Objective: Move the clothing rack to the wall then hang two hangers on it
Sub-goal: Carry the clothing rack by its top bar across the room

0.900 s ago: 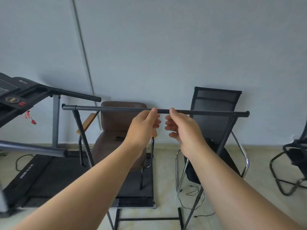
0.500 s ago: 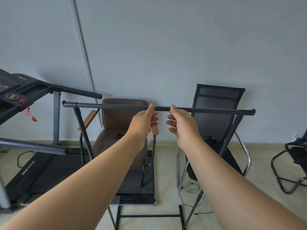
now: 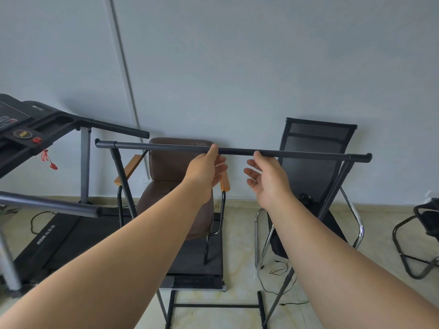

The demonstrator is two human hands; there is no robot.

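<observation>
Clothing rack: dark matte metal, a round horizontal top bar across mid-frame on slanted tubular legs, with a flat base bar at lower centre. It stands just in front of a pale painted wall, before a brown padded armchair and a black mesh chair with chrome frame. Left hand has its thumb touching the bar, fingers loosely spread below, not clasped. Right hand likewise, open beneath the bar. Treadmill at left; its belt-side lettering is unreadable.
</observation>
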